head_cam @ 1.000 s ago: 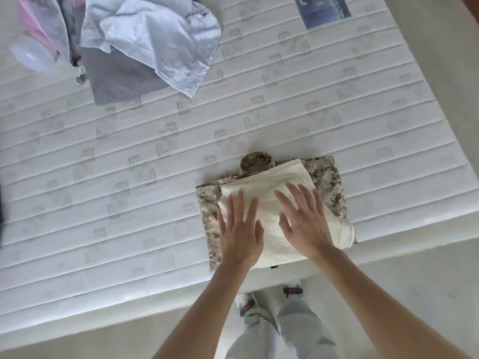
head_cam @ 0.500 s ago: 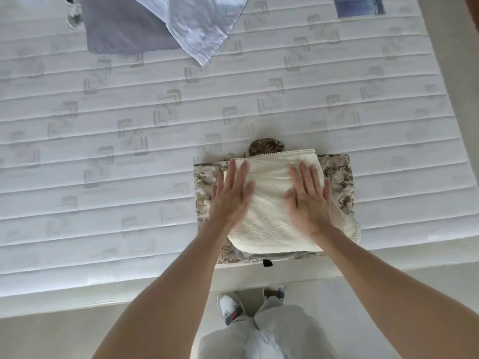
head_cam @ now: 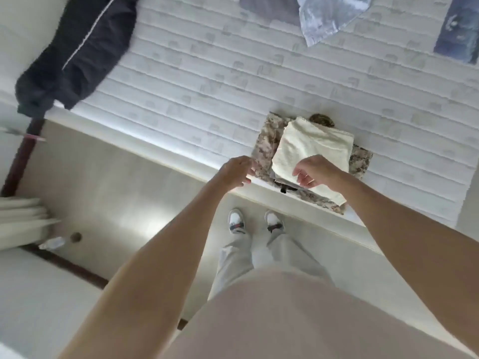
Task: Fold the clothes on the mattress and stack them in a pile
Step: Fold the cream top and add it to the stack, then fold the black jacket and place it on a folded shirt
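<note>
A folded cream cloth (head_cam: 313,149) lay on the camouflage garment (head_cam: 267,143) at the mattress (head_cam: 181,81) edge. Both hands, left (head_cam: 237,171) and right (head_cam: 315,171), hovered loose, holding nothing. The blue shirt (head_cam: 326,16) and dark jacket (head_cam: 77,53) remained unfolded.

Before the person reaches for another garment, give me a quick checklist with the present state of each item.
1. Folded cream textured cloth lies on the folded camouflage garment: ok.
2. Pile sits fully on the white quilted mattress: not ok, its near end reaches the edge.
3. Left hand holds nothing: ok, it hovers beside the pile.
4. Right hand holds nothing: ok, its fingers hang loosely curled over the cloth.
5. Unfolded clothes remain: ok, pale blue shirt and dark navy jacket.
</note>
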